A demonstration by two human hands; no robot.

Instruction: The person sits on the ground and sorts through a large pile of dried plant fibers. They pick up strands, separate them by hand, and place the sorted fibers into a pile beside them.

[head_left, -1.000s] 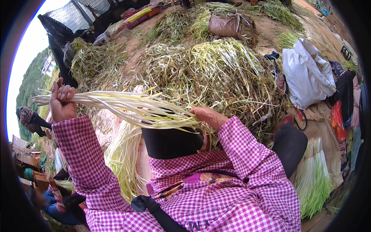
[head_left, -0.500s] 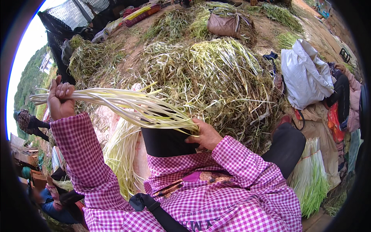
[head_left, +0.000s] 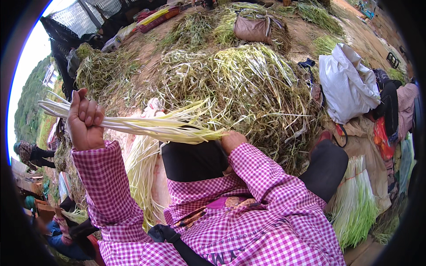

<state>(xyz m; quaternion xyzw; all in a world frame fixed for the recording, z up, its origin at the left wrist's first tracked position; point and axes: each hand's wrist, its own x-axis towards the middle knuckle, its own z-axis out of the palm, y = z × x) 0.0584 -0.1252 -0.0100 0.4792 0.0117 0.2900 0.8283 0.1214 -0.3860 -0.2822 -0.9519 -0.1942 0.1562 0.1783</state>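
Observation:
My left hand [head_left: 86,119], raised at the left, is closed round a bunch of long pale stalks [head_left: 151,126]. Their white ends stick out beyond my fist, and the yellow-green leafy ends stretch to the right over my dark-clad knee. At those leafy tips is my right hand [head_left: 233,141], closed on them with its back showing and most of its fingers hidden. Below the bunch, a loose heap of similar pale stalks [head_left: 142,177] lies on a pinkish sheet beside my leg.
A big heap of stalks and dry trimmings [head_left: 239,97] spreads ahead. To the right stand a white sack [head_left: 348,86] and tied bundles of white-and-green stalks [head_left: 355,199]. A brown sack [head_left: 253,29] lies farther back. Other people sit at the right edge and lower left.
My left hand has moved a little right and turned, its fist tighter round the stalks. My right hand has shifted slightly up and rolled over, so its back shows now.

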